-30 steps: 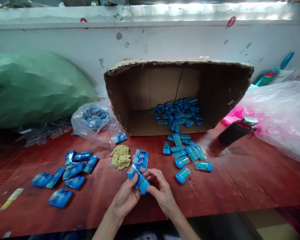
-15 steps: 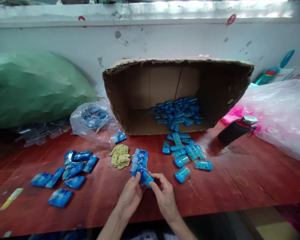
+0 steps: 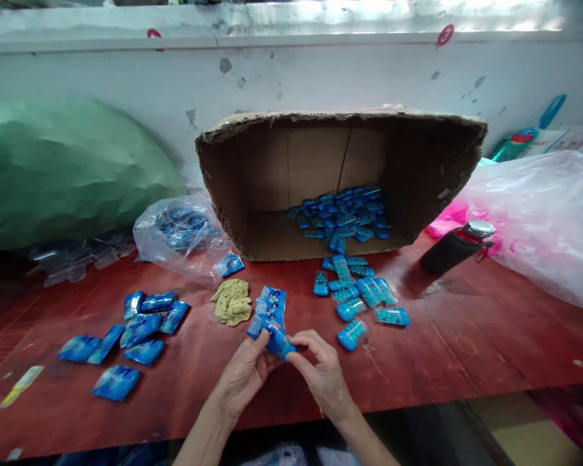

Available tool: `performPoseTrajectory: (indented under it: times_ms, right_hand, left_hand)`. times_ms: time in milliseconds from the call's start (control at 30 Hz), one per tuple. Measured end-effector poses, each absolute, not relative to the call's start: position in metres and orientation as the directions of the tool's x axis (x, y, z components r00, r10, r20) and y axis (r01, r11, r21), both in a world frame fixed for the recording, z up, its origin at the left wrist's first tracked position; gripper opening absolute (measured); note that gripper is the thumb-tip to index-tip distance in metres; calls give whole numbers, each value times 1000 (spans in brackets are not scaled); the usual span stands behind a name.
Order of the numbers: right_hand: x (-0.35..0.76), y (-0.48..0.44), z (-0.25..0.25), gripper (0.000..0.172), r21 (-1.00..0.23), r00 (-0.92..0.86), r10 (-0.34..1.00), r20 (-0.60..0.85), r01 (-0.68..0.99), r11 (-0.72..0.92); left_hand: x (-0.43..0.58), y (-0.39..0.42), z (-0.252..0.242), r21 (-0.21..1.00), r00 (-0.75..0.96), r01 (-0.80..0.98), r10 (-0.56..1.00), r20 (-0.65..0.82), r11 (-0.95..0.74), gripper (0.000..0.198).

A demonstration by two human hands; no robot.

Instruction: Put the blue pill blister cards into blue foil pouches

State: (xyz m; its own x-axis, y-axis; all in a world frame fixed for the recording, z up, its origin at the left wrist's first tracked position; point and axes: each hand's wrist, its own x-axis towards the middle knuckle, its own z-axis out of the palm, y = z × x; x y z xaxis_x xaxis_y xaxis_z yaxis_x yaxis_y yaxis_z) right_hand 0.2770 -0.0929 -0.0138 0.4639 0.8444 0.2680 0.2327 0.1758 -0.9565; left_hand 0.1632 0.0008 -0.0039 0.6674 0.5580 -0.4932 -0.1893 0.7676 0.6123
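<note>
Between thumb and fingers, my left hand [image 3: 245, 374] grips a blue printed sachet [image 3: 258, 327]. The fingertips of my right hand [image 3: 324, 375] pinch the blue end of a small container [image 3: 286, 351] at the sachet's right side. How far the container sits inside the sachet, I cannot tell. Just beyond lie flat blue sachets [image 3: 276, 299] on the red table [image 3: 418, 369]. Several clear containers with blue caps and blue beads [image 3: 352, 334] lie to the right of my hands. On the left rest several filled blue sachets [image 3: 116, 382].
A cardboard box [image 3: 272, 249] on its side holds many more containers. Crumpled yellow-green gloves [image 3: 232, 302] lie before a clear bag [image 3: 148, 226] of blue sachets. A dark bottle [image 3: 447, 251] leans at right by a pinkish plastic bag [image 3: 544, 233]. A green sack [image 3: 78, 175] fills the back left.
The sachet in my left hand has tilted and shifted slightly left, and the container's blue end is more covered. The whole view has shifted a little.
</note>
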Motion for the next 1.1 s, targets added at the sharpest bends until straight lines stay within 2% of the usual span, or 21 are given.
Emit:
performPoseTrajectory:
  times_ms: [133, 233, 333, 400, 467, 567, 700, 1100]
  right_hand:
    - [274, -96, -9, 13, -909, 414, 833, 367, 351, 226]
    - [273, -94, -12, 20, -930, 450, 828, 335, 298, 214]
    - [274, -92, -21, 44, -973, 483, 846, 225, 66, 221]
    - [276, -90, -26, 59, -961, 414, 899, 144, -160, 227]
    - [279, -90, -29, 64, -925, 311, 945, 96, -323, 200]
    - [282, -90, -28, 64, -899, 243, 968, 64, -407, 161]
    - [284, -91, -23, 61, -914, 237, 971, 41, -385, 132]
    - [283, -90, -26, 48, -891, 287, 957, -43, -444, 93]
  left_hand:
    - [163, 2, -3, 656, 665, -169, 577, -475, 735, 13]
    - [160, 1, -5, 636, 688, -201, 570, -450, 745, 12]
    - [155, -2, -9, 585, 724, -222, 534, -436, 780, 18]
    - [154, -4, -12, 545, 770, -211, 482, -419, 811, 22]
    - [153, -4, -15, 505, 810, -214, 440, -386, 836, 24]
    - [156, -4, -16, 473, 835, -240, 429, -345, 848, 23]
    - [160, -7, -13, 496, 838, -238, 434, -330, 835, 20]
    - [170, -28, -9, 502, 752, -261, 500, -430, 825, 23]
